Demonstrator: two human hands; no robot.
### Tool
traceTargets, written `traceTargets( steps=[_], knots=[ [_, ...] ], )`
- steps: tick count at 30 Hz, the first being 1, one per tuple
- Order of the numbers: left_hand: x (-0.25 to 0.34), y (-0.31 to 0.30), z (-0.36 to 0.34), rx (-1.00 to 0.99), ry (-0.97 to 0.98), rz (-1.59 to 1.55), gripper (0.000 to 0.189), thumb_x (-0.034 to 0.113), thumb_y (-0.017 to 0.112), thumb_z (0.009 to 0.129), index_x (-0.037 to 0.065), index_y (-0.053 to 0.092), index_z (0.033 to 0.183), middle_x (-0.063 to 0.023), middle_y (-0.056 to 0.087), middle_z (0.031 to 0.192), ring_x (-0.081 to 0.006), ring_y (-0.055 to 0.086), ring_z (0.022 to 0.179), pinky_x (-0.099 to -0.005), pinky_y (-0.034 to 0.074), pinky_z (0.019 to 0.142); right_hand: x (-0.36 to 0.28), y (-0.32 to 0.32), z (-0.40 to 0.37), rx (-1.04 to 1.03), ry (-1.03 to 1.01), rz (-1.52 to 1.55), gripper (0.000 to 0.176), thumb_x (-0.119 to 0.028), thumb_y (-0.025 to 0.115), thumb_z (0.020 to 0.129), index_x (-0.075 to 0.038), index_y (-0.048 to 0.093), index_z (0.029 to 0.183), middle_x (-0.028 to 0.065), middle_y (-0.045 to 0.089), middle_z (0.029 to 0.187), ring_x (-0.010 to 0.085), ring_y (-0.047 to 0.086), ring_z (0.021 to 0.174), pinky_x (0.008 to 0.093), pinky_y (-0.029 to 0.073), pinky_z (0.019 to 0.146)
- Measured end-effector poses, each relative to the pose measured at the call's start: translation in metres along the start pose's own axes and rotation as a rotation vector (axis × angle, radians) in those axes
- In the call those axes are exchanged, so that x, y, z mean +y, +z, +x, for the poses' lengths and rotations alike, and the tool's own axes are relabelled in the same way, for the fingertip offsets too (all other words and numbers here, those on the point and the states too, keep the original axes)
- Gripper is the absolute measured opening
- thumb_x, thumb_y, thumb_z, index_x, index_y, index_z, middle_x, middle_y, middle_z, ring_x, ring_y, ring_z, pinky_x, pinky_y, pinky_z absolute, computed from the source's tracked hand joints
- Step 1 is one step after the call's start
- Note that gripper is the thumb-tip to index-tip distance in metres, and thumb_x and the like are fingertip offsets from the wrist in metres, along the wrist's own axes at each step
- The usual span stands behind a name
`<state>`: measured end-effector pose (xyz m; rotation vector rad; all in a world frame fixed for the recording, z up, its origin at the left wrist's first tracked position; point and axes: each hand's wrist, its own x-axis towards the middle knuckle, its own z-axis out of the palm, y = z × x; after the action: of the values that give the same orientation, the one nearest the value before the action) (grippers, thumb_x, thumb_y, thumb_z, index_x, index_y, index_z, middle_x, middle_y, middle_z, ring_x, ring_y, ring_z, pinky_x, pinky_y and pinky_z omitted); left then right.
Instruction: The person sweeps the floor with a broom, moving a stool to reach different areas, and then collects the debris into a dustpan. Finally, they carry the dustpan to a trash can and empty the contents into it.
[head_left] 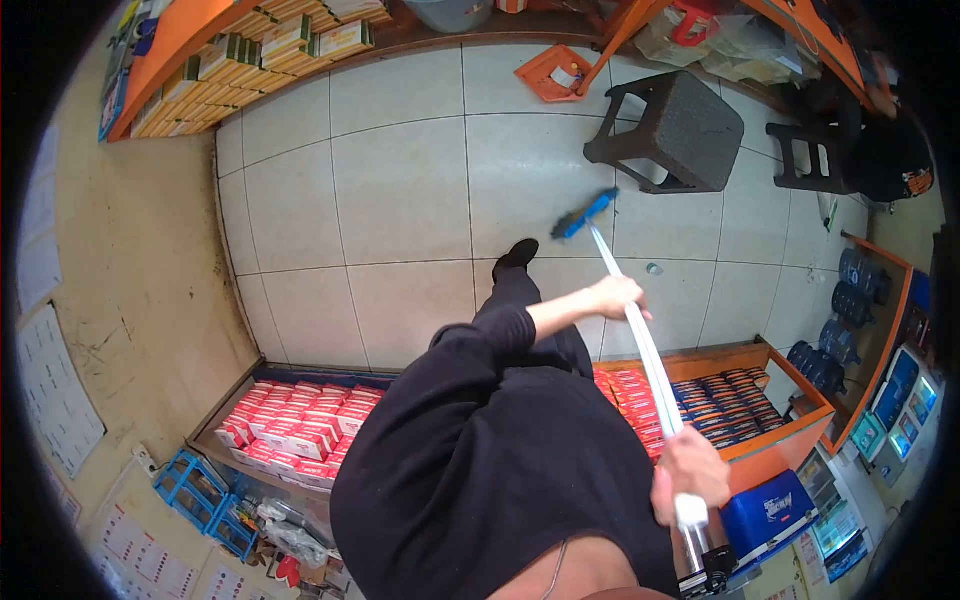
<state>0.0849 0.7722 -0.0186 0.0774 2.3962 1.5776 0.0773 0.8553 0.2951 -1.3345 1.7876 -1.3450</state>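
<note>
I hold a broom with a white handle (651,360) and a blue head (585,214), its bristles at the tiled floor ahead of my foot. Lower on the handle, my left hand (620,297) is wrapped round it. My right hand (692,472) grips the same handle near its top end, close to my body. Right of the broom head, a small clear object (654,268) lies on the tiles; its kind is hard to make out. An orange dustpan (555,74) rests farther off on the floor.
A dark plastic stool (690,130) stands beyond the broom head. Another person (890,150) is at the far right by a second stool (805,155). Red-and-white boxes (300,425) fill a shelf behind me. Large blue water bottles (840,325) stand at right.
</note>
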Motion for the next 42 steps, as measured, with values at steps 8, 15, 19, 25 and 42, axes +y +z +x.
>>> traceTargets(
  steps=[8, 15, 19, 25, 42],
  knots=[
    [-0.057, -0.088, -0.09, 0.502, -0.203, 0.209, 0.015, 0.019, 0.062, 0.068, 0.014, 0.067, 0.082, -0.0069, 0.063, 0.071, -0.0259, 0.061, 0.074, -0.0364, 0.048, 0.072, 0.06, -0.001, -0.01, 0.313, 0.026, 0.005, 0.009, -0.008, 0.055, 0.063, -0.001, 0.051, 0.063, 0.0102, 0.052, 0.056, 0.0202, 0.047, 0.044, 0.029, 0.037, 0.045],
    [-0.288, -0.191, -0.233, 0.601, -1.098, 0.628, 0.043, 0.023, 0.066, 0.067, 0.02, 0.055, 0.108, -0.0073, 0.049, 0.118, -0.0323, 0.03, 0.123, -0.0525, 0.022, 0.1, 0.242, 0.218, 0.141, -0.241, 0.057, 0.431, 0.021, -0.006, 0.069, 0.07, -0.001, 0.05, 0.063, 0.0048, 0.055, 0.063, 0.0208, 0.062, 0.076, 0.0342, 0.046, 0.076],
    [-0.291, -0.192, -0.227, 0.581, -0.993, 0.554, 0.032, 0.032, 0.072, 0.06, 0.018, 0.066, 0.087, -0.0083, 0.048, 0.121, -0.0344, 0.029, 0.124, -0.0514, 0.02, 0.102, 0.241, 0.228, 0.151, -0.198, 0.007, 0.309, 0.015, -0.003, 0.067, 0.068, -0.003, 0.052, 0.063, 0.0065, 0.056, 0.063, 0.021, 0.057, 0.06, 0.0295, 0.045, 0.056],
    [-0.144, -0.099, -0.098, 0.532, -0.196, 0.087, 0.029, 0.038, 0.069, 0.066, 0.01, 0.065, 0.061, -0.0051, 0.062, 0.065, -0.0258, 0.059, 0.076, -0.0367, 0.043, 0.079, 0.131, 0.043, 0.076, -0.097, 0.219, 0.004, 0.004, 0.001, 0.057, 0.062, 0.001, 0.053, 0.061, 0.0103, 0.054, 0.058, 0.0252, 0.059, 0.056, 0.0356, 0.046, 0.062],
    [0.025, -0.11, -0.055, 0.551, -0.15, 0.082, 0.043, 0.031, 0.052, 0.083, 0.005, 0.058, 0.049, -0.0151, 0.049, 0.045, -0.0319, 0.054, 0.046, -0.04, 0.044, 0.047, 0.078, -0.104, 0.124, -0.008, -0.17, 0.263, 0.035, -0.039, 0.056, 0.079, -0.008, 0.057, 0.096, 0.0075, 0.057, 0.091, 0.0195, 0.054, 0.082, 0.0327, 0.039, 0.078]
  ],
)
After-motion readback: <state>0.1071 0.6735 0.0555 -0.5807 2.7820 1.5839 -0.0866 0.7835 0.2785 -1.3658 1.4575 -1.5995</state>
